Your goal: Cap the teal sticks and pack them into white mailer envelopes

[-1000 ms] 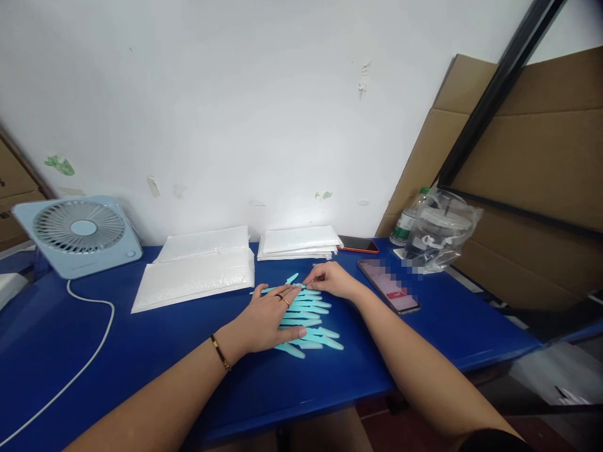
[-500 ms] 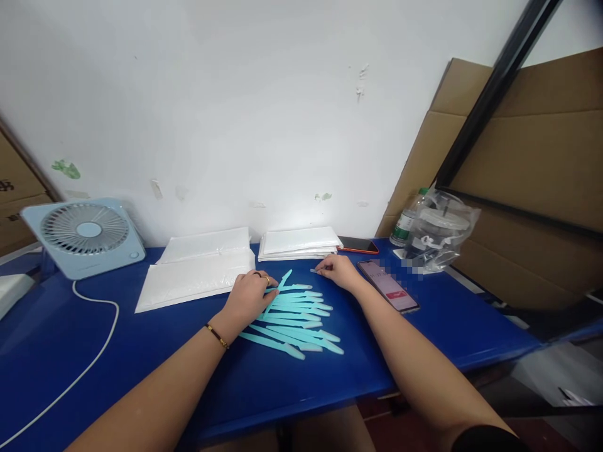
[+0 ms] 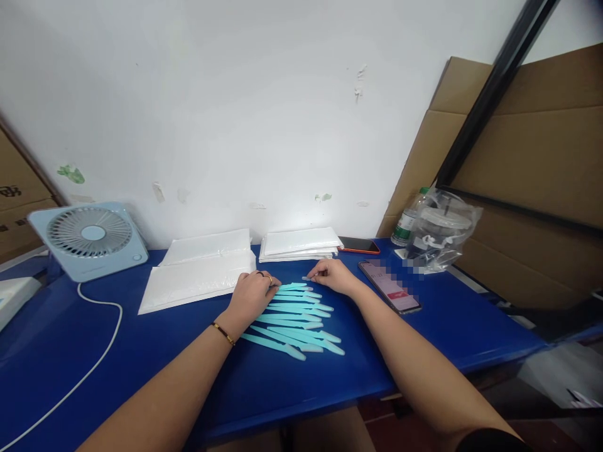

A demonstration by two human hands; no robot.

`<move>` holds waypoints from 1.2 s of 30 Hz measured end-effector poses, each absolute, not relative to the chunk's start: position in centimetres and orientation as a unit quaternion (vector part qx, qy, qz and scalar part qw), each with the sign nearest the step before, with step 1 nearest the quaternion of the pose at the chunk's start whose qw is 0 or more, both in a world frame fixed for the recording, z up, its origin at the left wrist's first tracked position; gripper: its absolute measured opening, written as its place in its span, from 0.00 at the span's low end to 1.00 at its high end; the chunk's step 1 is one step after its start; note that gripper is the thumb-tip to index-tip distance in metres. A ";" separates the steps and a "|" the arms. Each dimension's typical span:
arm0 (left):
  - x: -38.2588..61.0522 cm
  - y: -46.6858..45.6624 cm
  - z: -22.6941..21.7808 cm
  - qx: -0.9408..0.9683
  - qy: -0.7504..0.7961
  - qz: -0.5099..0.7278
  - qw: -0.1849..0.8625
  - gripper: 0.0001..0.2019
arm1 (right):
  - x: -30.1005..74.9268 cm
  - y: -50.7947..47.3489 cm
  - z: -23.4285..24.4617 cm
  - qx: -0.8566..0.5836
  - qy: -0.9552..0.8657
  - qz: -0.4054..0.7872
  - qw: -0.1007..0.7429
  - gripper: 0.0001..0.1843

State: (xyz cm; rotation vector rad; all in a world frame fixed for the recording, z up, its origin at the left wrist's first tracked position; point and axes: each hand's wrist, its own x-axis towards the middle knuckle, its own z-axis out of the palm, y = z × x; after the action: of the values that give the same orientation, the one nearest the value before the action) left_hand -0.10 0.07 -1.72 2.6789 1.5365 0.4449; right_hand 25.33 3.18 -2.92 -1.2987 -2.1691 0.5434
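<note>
Several turquoise eyebrow razors (image 3: 287,320) lie fanned out on the blue table, most heads toward the right. My left hand (image 3: 254,296) is at the upper left of the fan, fingers closed on the handle end of one eyebrow razor (image 3: 294,287) that points right. My right hand (image 3: 333,275) is just right of that razor's head. Thumb and fingertips pinch a small clear plastic cap (image 3: 306,278), close above the razor's head. Whether the cap touches the razor I cannot tell.
White padded envelopes (image 3: 188,279) lie behind my left hand, with another stack (image 3: 299,242) at the wall. To the right are a phone (image 3: 393,289), an orange-edged phone (image 3: 360,245), a bottle (image 3: 404,226) and a bagged cup (image 3: 438,235). A fan (image 3: 89,242) stands left.
The razor in my left hand has swung from pointing up and away to pointing right. My right hand has moved slightly left with the clear cap, closer to the razor's head.
</note>
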 end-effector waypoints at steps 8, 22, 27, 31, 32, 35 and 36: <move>-0.1 0.1 -1.9 0.849 0.504 0.161 0.012 0.16 | 25.1 2.7 -2.9 -0.459 -0.808 0.245 0.276 0.09; 0.3 -2.2 -2.7 0.890 0.438 0.115 0.060 0.30 | 25.9 1.6 -1.7 -0.517 -0.785 0.225 0.255 0.07; 0.2 -2.5 -3.3 0.897 0.426 0.087 0.073 0.32 | 25.9 1.5 -1.6 -0.502 -0.798 0.250 0.221 0.07; 0.6 -2.6 -2.8 0.901 0.419 0.063 0.091 0.32 | 25.2 1.8 -2.2 -0.490 -0.806 0.232 0.239 0.06; 0.7 -2.6 -2.7 0.902 0.417 0.058 0.095 0.33 | 25.0 1.8 -2.4 -0.486 -0.809 0.227 0.242 0.05; 0.9 -2.7 -2.6 0.905 0.411 0.056 0.099 0.32 | 24.8 1.7 -2.4 -0.475 -0.814 0.218 0.253 0.04; 0.8 -2.7 -2.6 0.906 0.409 0.057 0.099 0.32 | 24.7 1.6 -2.4 -0.473 -0.815 0.219 0.255 0.04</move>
State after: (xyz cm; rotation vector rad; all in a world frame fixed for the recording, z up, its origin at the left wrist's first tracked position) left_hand 0.84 -2.72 -2.63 2.6791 1.2086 0.1696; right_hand 24.74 1.61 -2.38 -1.2838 -2.2126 0.5935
